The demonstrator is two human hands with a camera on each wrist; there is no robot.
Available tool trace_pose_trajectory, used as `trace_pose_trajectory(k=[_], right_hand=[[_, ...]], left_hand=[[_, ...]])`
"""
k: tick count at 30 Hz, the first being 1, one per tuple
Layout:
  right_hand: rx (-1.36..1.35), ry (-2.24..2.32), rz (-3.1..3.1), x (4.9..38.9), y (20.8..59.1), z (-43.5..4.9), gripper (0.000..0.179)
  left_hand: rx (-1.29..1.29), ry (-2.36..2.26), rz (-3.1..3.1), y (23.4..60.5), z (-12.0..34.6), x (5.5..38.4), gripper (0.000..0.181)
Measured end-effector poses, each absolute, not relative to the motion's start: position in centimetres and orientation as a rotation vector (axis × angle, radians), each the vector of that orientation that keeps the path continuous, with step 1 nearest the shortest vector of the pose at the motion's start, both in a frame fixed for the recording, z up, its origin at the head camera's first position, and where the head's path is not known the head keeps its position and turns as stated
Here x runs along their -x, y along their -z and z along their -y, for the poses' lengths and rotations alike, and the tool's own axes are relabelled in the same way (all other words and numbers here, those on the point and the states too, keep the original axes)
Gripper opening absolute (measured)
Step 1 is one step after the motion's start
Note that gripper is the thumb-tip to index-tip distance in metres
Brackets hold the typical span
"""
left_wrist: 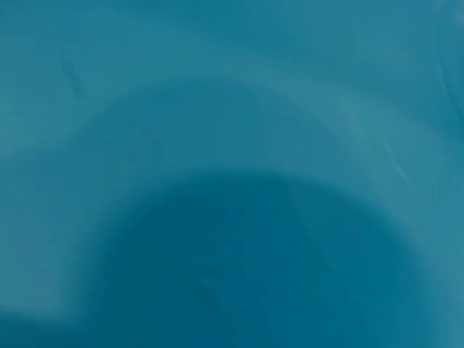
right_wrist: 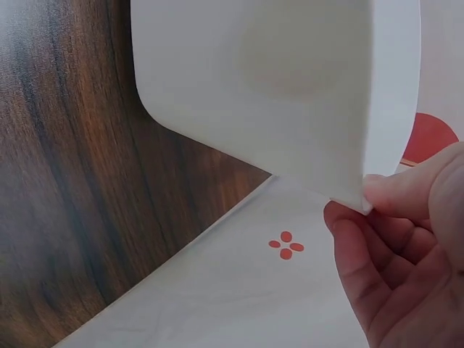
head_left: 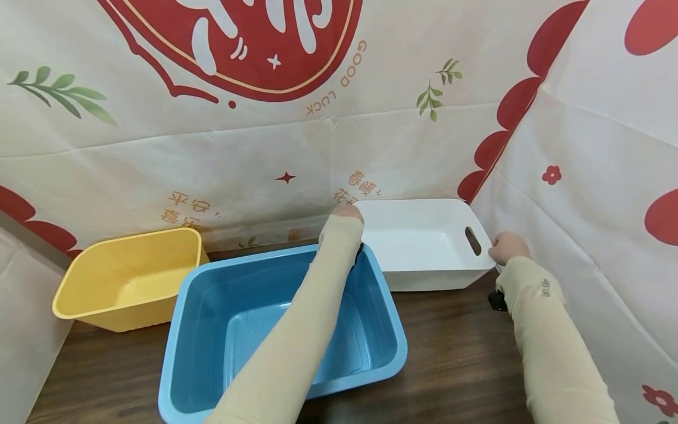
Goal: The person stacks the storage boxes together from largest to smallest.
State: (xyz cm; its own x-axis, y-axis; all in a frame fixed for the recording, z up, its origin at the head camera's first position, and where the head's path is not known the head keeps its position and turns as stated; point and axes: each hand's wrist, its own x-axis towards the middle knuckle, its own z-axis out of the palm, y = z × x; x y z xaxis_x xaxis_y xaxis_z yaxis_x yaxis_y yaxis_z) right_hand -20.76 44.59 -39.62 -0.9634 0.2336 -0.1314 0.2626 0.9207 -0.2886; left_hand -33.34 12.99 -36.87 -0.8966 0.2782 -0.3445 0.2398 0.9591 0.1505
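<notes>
A white bin (head_left: pixel 418 235) with an oval handle hole stands at the back right. My right hand (head_left: pixel 509 246) pinches its right front rim corner; in the right wrist view the thumb (right_wrist: pixel 402 192) lies on the inner side and curled fingers (right_wrist: pixel 359 250) below. My left hand (head_left: pixel 348 213) is at the bin's back left corner, its fingers hidden. The left forearm reaches across a blue basin (head_left: pixel 394 330). Only blurred blue plastic of the basin (left_wrist: pixel 232 130) fills the left wrist view.
A yellow bin (head_left: pixel 129 277) stands left of the basin. Dark wooden tabletop (head_left: pixel 450 347) shows at the front. Printed white cloth (head_left: pixel 254 153) hangs behind, with more white cloth (head_left: pixel 593 247) close beside the right arm.
</notes>
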Motion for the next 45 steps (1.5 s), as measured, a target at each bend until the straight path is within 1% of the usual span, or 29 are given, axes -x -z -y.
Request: trace_pose_trajectory(k=[8,14,18,25,27,32,33,39,45], right_hand=[[-0.349,0.444,-3.039,20.5,37.9,-44.6,0.017],[-0.315,0.444,-3.075,20.2,36.7,-44.8,0.017],[-0.345,0.433,-3.088,20.1,35.9,-45.1,0.016],[-0.363,0.396,-3.154,19.9,34.3,-45.0,0.016],[-0.355,0.382,-3.183,19.9,34.0,-45.0,0.016],[-0.365,0.370,-3.210,19.6,32.8,-45.3,0.019],[-0.369,0.371,-3.207,19.6,32.5,-45.3,0.020],[-0.410,0.411,-3.191,19.3,31.1,-45.2,0.022],[-0.440,0.455,-3.194,19.1,30.1,-45.3,0.023]], left_hand=[[-0.319,-0.329,-2.824,34.4,-12.5,31.7,0.036],[-0.382,-0.287,-2.881,33.1,-12.3,31.2,0.029],[-0.422,-0.312,-2.864,32.3,-12.2,31.0,0.028],[-0.491,-0.269,-2.899,31.4,-12.2,31.9,0.028],[-0.531,-0.270,-2.932,31.8,-12.4,32.7,0.028],[-0.536,-0.331,-2.958,30.8,-12.5,32.6,0.032],[-0.515,-0.342,-2.943,29.9,-12.3,32.0,0.033],[-0.477,-0.438,-2.945,28.5,-12.3,31.8,0.022],[-0.472,-0.454,-2.955,28.4,-12.4,32.9,0.022]])
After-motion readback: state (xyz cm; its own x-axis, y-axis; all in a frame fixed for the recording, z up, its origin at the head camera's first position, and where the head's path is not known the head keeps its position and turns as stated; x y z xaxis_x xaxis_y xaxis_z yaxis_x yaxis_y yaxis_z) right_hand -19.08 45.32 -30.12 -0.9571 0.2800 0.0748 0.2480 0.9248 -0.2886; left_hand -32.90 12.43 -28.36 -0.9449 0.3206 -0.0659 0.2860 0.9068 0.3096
